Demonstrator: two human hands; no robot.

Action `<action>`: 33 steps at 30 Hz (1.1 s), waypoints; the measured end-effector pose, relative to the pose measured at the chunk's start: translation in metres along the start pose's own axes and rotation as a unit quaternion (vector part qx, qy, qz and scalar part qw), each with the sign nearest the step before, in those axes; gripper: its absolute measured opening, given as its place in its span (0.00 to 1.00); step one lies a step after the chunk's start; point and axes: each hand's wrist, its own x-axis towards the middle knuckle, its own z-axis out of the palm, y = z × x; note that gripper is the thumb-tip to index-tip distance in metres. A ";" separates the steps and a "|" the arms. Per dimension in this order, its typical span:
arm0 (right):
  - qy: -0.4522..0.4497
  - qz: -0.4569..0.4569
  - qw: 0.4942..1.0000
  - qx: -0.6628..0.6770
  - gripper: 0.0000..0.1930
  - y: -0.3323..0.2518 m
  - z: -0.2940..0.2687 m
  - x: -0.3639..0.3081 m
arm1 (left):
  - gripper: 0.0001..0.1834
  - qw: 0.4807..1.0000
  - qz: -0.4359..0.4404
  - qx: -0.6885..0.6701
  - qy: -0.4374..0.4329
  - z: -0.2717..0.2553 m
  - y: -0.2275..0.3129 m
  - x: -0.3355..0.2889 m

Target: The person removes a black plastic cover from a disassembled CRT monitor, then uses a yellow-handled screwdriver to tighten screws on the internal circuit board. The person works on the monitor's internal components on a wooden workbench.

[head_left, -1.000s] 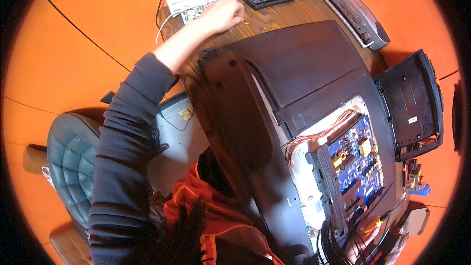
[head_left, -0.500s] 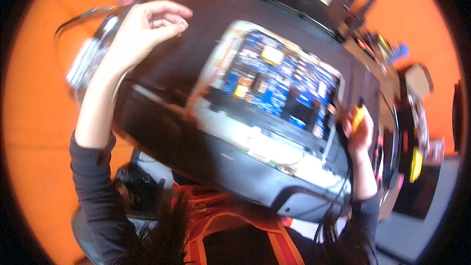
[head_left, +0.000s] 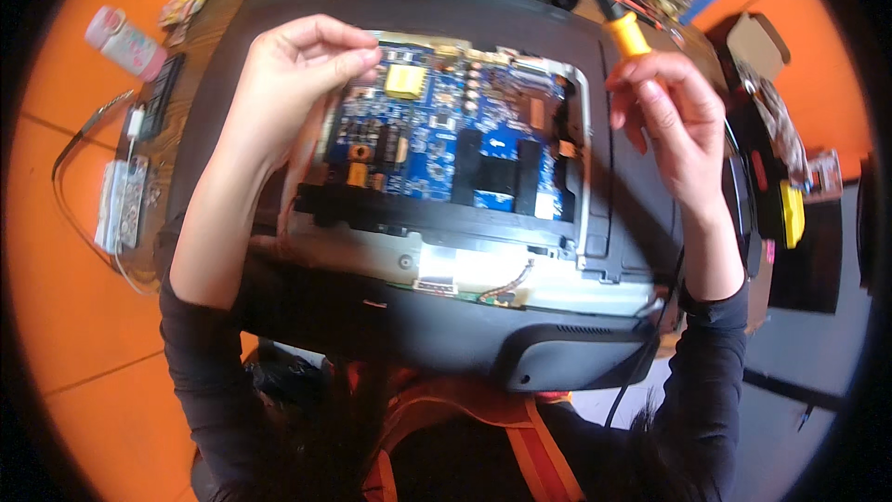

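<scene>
My left hand [head_left: 302,70] is over the far left corner of a blue circuit board [head_left: 437,153]. Its thumb and forefinger are pinched together; whatever is between them is too small to make out. To the right of the board, my right hand [head_left: 674,112] is raised and closed on the yellow handle of a soldering iron [head_left: 629,34]. Its black collar and metal shaft point up and away from me. The board, with a yellow transformer on it, is set in the metal frame [head_left: 583,167] of an opened black screen housing [head_left: 437,325] lying flat before me.
A pink and white bottle [head_left: 127,44] and a clear parts box [head_left: 121,204] are on the left. At the back right lie loose tools and an open cardboard box [head_left: 757,46]. A black cord [head_left: 674,297] runs down near my right forearm.
The view has turned, and the housing now sits straighter before me. My left hand has come over the board's corner. My right hand has risen with the soldering iron.
</scene>
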 end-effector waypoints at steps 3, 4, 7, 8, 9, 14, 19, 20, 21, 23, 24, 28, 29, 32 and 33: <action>-0.007 -0.097 0.995 0.009 0.22 0.006 0.011 0.040 | 0.09 0.996 -0.013 -0.032 0.078 -0.020 -0.002 0.006; -0.033 -0.075 0.994 0.070 0.29 0.004 0.012 0.052 | 0.10 0.994 -0.006 -0.062 0.091 -0.025 -0.005 0.006; 0.020 -0.104 0.994 0.008 0.27 0.012 0.029 0.082 | 0.13 0.985 -0.002 -0.135 0.108 -0.035 -0.014 0.007; -0.011 -0.077 0.995 0.067 0.22 0.012 0.031 0.090 | 0.13 0.982 0.008 -0.160 0.099 -0.037 -0.017 0.007; 0.013 -0.083 0.991 0.100 0.19 0.017 0.038 0.097 | 0.13 0.977 0.019 -0.194 0.086 -0.038 -0.019 0.008; 0.070 -0.123 0.980 0.139 0.20 0.034 0.054 0.103 | 0.14 0.976 -0.014 -0.184 0.119 -0.031 -0.020 0.008; 0.083 -0.066 0.971 0.215 0.19 0.038 0.058 0.093 | 0.15 0.964 -0.071 -0.219 0.130 -0.019 -0.014 0.006; 0.084 -0.072 0.973 0.201 0.17 0.038 0.059 0.093 | 0.15 0.962 -0.086 -0.223 0.134 -0.017 -0.013 0.007; 0.076 -0.083 0.973 0.201 0.16 0.037 0.060 0.092 | 0.15 0.959 -0.101 -0.227 0.137 -0.015 -0.012 0.007; 0.070 -0.098 0.968 0.220 0.15 0.036 0.063 0.091 | 0.18 0.958 -0.100 -0.238 0.126 -0.012 -0.011 0.006; 0.072 -0.102 0.963 0.239 0.14 0.035 0.064 0.091 | 0.19 0.957 -0.100 -0.244 0.118 -0.011 -0.010 0.006; 0.081 -0.123 0.956 0.255 0.12 0.034 0.067 0.089 | 0.22 0.960 -0.101 -0.249 0.082 -0.010 -0.008 0.004; 0.081 -0.122 0.951 0.272 0.12 0.034 0.068 0.088 | 0.22 0.961 -0.101 -0.244 0.081 -0.008 -0.008 0.003; 0.081 -0.121 0.955 0.259 0.12 0.035 0.069 0.087 | 0.23 0.962 -0.102 -0.239 0.080 -0.006 -0.007 0.002; 0.079 -0.130 0.956 0.251 0.12 0.035 0.069 0.087 | 0.21 0.961 -0.101 -0.245 0.077 -0.006 -0.006 0.002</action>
